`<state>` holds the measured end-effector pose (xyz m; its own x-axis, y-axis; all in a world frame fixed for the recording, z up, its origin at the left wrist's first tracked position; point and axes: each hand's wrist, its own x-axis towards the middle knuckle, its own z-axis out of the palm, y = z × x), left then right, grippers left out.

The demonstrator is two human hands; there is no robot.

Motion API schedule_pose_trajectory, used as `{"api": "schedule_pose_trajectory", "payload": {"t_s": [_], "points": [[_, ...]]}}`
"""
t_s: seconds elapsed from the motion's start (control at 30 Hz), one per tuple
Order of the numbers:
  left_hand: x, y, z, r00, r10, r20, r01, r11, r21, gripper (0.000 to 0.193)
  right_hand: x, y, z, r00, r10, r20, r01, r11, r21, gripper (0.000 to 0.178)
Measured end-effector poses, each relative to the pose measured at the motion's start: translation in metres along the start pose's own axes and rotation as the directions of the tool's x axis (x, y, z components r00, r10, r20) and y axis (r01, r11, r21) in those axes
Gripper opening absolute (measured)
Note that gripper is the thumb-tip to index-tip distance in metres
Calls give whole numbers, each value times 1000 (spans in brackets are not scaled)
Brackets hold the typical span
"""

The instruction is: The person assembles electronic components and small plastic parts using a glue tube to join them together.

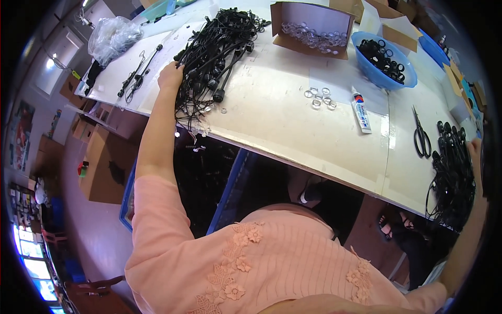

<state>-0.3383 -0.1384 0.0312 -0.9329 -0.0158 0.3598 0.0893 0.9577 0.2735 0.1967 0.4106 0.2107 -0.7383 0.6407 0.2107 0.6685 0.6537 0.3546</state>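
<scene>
At the left part of the table, my left hand point(171, 76) is closed at the edge of a big tangled heap of black cables point(209, 57) with round black heads; its fingertips are partly hidden among the strands. Far to the right, my right hand point(475, 150) is beside a second bundle of black cables point(451, 167) with oval black ends. Its fingers are too near the dark picture rim to make out. Between the two bundles lie several clear rings or lenses point(320, 98), a white and blue glue tube point(361, 111) and black scissors point(421, 135).
Behind are a cardboard box point(312, 46) of clear round pieces and a blue bowl point(384, 65) of black rings. Loose cables point(137, 78) and a plastic bag point(112, 37) are at the far left. A blue crate point(222, 193) stands under the table's front edge. Another person's feet point(386, 225) show below.
</scene>
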Motion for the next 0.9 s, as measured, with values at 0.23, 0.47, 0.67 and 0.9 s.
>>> {"api": "schedule_pose_trajectory", "payload": {"t_s": [0.23,0.47,0.67,0.9], "points": [[-11,-4,-30,981,81,-177,-127,957,-261,29,-42,-185,-3,876,-416,-245,482,778,403,12],[-29,33,-48,941,173,-290,-301,820,-487,26,-65,-241,-10,735,-584,-345,676,591,440,12],[-10,-11,-24,974,92,-209,-163,919,-358,22,-57,-277,11,696,-671,-254,686,518,511,16],[-52,50,-12,795,577,-190,-553,817,164,19,-50,-344,33,630,-680,-376,713,314,626,13]]}}
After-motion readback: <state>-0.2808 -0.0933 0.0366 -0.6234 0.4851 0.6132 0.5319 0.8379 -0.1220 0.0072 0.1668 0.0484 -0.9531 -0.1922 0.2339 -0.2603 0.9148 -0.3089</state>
